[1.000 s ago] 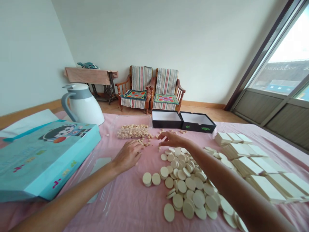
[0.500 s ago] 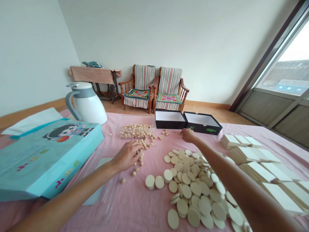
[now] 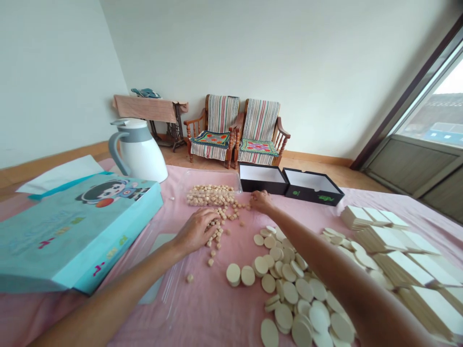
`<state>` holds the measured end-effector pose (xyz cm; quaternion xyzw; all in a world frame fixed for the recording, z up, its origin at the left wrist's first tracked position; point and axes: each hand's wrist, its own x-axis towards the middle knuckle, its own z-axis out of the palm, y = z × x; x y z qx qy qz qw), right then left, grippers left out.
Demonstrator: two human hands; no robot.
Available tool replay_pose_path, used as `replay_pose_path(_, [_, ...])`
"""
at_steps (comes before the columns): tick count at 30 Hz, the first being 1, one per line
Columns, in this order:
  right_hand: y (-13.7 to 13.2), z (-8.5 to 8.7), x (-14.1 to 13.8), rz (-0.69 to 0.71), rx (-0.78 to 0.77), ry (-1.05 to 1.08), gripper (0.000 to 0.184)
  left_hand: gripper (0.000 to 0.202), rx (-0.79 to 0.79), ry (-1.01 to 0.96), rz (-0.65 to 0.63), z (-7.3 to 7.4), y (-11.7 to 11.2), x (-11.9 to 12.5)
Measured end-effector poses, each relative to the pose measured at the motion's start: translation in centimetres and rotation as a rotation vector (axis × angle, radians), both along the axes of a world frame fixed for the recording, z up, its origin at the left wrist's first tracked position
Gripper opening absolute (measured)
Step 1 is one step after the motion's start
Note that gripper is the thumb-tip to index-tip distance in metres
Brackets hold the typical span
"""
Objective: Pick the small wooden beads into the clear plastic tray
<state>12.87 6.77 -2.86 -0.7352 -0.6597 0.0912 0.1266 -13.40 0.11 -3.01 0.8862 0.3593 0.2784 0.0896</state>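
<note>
Small wooden cubes with rounded edges [image 3: 218,236] lie loose on the pink cloth, trailing from a clear plastic tray of similar cubes [image 3: 210,195]. My left hand [image 3: 197,230] rests palm down against the left side of the loose cubes, its fingers bent and a little apart, with no firm grip showing. Farther out, my right hand [image 3: 262,201] is low on the cloth in front of the black boxes, fingers curled in. A few cubes lie just left of its fingertips; what is under the fingers is hidden.
Round wooden discs [image 3: 289,291] are heaped beneath my right forearm. Stacked square wooden pieces [image 3: 405,255] stand at right. Two open black boxes [image 3: 313,185] are at the back. A turquoise box [image 3: 119,231] and a white jug [image 3: 142,154] stand left, near a clear lid [image 3: 159,270].
My right hand has moved left along the cloth, toward the loose cubes. My left hand stays beside them. The whole view has shifted slightly, so things appear farther right.
</note>
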Motion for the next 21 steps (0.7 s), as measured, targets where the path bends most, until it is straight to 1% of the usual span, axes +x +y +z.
replay_pose_path(4, [-3.0, 0.0, -2.8, 0.218, -0.016, 0.039, 0.030, 0.024, -0.031, -0.001, -0.014, -0.1, 0.1, -0.2])
replay_pose_path(7, [-5.3, 0.5, -4.3, 0.407, -0.050, 0.118, 0.032, 0.024, -0.031, -0.009, -0.012, 0.0, 0.1, -0.2])
replay_pose_path(8, [-5.7, 0.7, -4.6, 0.437, -0.055, 0.144, 0.033, 0.025, -0.028, -0.009, -0.012, 0.1, 0.1, -0.2])
replay_pose_path(9, [-5.8, 0.9, -4.7, 0.434, -0.051, 0.158, 0.035, 0.025, -0.025, -0.006, -0.014, 0.1, 0.1, -0.2])
replay_pose_path(10, [-5.7, 1.1, -4.7, 0.403, -0.038, 0.158, 0.037, 0.025, -0.021, 0.000, -0.015, 0.1, 0.0, -0.2])
replay_pose_path(12, [-4.9, 1.3, -4.6, 0.294, -0.004, 0.121, 0.041, 0.026, -0.006, 0.015, -0.013, 0.2, -0.1, -0.2])
replay_pose_path(14, [-3.8, 1.2, -4.5, 0.227, 0.007, 0.092, 0.045, 0.024, 0.014, 0.033, -0.004, 0.3, -0.3, -0.4])
replay_pose_path(17, [-3.1, 0.8, -4.9, 0.233, -0.006, 0.090, 0.047, 0.022, 0.027, 0.064, 0.009, 0.5, -0.9, -0.8])
replay_pose_path(21, [-4.7, 0.7, -5.6, 0.310, -0.015, 0.112, 0.044, 0.026, 0.018, 0.094, 0.016, 0.8, -1.5, -1.8])
